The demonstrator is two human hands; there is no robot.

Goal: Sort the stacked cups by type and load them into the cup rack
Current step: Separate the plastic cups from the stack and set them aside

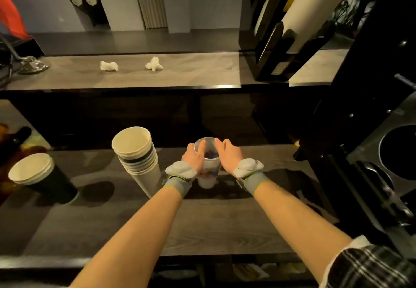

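Observation:
A stack of clear plastic cups (pixel 208 175) with a printed pattern stands on the lower counter, in the middle. My left hand (pixel 194 157) and my right hand (pixel 227 156) press on its two sides near the rim, fingers extended. To the left stands a tall stack of white paper cups (pixel 137 154), leaning slightly. Further left is a short stack of dark-sleeved paper cups (pixel 39 175). The black cup rack (pixel 276 46) sits on the upper shelf at the right, with a long white cup stack (pixel 315 6) lying in one slot.
Two crumpled white tissues (pixel 109 65) (pixel 154 64) lie on the upper shelf (pixel 180 73). A black machine with a round opening (pixel 398 152) stands at the right. A dark bottle (pixel 15 139) is at the far left. The wooden counter (pixel 213 227) extends toward me.

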